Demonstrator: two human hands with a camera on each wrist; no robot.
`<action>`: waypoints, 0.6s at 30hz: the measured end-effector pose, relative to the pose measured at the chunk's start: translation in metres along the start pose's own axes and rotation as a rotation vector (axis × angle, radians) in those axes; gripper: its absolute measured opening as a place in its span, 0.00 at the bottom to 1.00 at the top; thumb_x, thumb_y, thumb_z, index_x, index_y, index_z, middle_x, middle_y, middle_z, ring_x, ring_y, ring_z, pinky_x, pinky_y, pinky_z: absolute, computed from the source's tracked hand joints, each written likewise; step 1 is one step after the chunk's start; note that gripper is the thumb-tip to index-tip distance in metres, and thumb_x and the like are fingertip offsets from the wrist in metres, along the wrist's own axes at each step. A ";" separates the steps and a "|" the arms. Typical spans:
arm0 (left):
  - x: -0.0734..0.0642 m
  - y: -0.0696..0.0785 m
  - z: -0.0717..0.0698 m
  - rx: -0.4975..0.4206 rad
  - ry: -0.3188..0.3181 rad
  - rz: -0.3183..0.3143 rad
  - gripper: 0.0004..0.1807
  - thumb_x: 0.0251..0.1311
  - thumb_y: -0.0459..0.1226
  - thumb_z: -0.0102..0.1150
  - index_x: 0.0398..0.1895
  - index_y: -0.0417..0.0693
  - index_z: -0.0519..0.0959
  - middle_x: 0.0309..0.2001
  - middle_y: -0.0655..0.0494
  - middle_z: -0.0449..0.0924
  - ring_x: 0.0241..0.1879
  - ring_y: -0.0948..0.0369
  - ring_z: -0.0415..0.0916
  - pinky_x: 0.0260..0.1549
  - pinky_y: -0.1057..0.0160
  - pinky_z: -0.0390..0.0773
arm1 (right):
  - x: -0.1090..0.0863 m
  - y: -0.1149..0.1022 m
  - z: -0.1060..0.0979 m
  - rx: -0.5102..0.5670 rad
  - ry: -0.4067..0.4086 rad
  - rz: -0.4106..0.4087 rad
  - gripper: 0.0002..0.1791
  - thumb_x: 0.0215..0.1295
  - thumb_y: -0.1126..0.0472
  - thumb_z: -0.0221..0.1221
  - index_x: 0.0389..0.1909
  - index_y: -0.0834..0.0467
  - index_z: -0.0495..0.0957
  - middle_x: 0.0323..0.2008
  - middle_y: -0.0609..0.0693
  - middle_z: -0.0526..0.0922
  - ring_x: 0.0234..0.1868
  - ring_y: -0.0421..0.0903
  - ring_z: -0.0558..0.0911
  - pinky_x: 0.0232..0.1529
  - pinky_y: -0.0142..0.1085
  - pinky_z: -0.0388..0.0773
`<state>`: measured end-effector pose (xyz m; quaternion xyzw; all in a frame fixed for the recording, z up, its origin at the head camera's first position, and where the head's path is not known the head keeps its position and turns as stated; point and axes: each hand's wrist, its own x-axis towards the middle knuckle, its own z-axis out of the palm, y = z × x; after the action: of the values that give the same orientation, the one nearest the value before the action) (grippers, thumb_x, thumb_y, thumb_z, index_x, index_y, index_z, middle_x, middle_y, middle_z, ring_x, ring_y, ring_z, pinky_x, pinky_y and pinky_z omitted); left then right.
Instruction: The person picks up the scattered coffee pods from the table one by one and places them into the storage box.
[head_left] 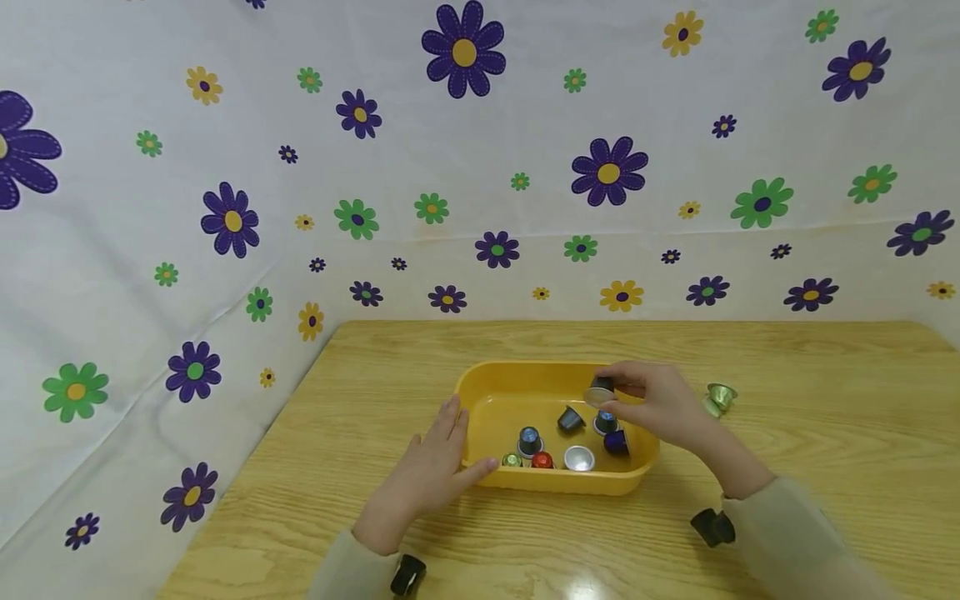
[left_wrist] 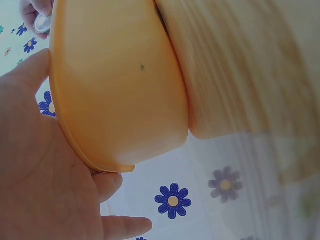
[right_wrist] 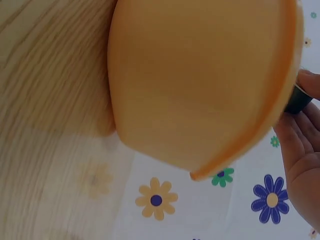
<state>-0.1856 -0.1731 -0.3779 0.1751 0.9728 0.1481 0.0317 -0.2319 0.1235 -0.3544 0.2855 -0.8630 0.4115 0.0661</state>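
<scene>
A yellow plastic bin [head_left: 555,481] sits on the wooden table with several coffee capsules inside. My right hand [head_left: 666,407] pinches a dark coffee capsule [head_left: 600,392] between thumb and fingers, over the bin's right side; its pale foil lid faces down and toward me. In the right wrist view, the same capsule [right_wrist: 298,100] shows dark green beyond the rim. My left hand [head_left: 429,473] rests on the bin's left end, fingers straight along the outside and thumb at the front rim. Below the right hand lie a dark blue capsule [head_left: 617,442] and a grey capsule [head_left: 571,419].
Also in the bin are a blue-grey capsule [head_left: 529,441], a red capsule [head_left: 542,460], a green capsule [head_left: 512,460] and one with its silver lid up [head_left: 579,458]. Light green capsules [head_left: 722,395] lie on the table to the right. A flowered cloth [head_left: 525,200] hangs behind.
</scene>
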 end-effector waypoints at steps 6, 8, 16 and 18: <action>0.000 0.000 -0.001 -0.002 0.003 0.006 0.46 0.57 0.62 0.39 0.65 0.32 0.51 0.68 0.42 0.36 0.66 0.51 0.36 0.53 0.39 0.52 | 0.012 -0.006 0.015 -0.009 -0.023 0.003 0.18 0.53 0.66 0.61 0.46 0.67 0.75 0.43 0.58 0.78 0.44 0.53 0.77 0.43 0.39 0.73; -0.001 -0.001 -0.001 -0.003 0.003 0.009 0.46 0.57 0.62 0.39 0.65 0.32 0.50 0.68 0.42 0.36 0.66 0.51 0.36 0.53 0.39 0.52 | 0.015 -0.009 0.020 -0.014 -0.031 0.010 0.19 0.53 0.65 0.61 0.46 0.66 0.75 0.43 0.58 0.78 0.45 0.53 0.77 0.43 0.39 0.73; -0.001 -0.002 0.000 -0.001 -0.006 0.007 0.48 0.56 0.64 0.36 0.65 0.33 0.49 0.68 0.43 0.35 0.66 0.52 0.34 0.53 0.39 0.52 | 0.028 -0.020 0.039 -0.041 -0.010 -0.001 0.18 0.53 0.65 0.62 0.46 0.66 0.75 0.43 0.57 0.78 0.44 0.52 0.77 0.43 0.38 0.74; -0.001 -0.002 0.000 -0.001 -0.007 0.007 0.48 0.56 0.64 0.36 0.65 0.33 0.49 0.68 0.43 0.35 0.66 0.52 0.34 0.53 0.39 0.52 | 0.030 -0.025 0.043 -0.039 -0.008 -0.010 0.19 0.52 0.65 0.62 0.46 0.66 0.75 0.43 0.57 0.78 0.44 0.52 0.77 0.43 0.38 0.74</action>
<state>-0.1855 -0.1752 -0.3782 0.1788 0.9721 0.1482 0.0345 -0.2385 0.0660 -0.3550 0.2899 -0.8697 0.3931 0.0704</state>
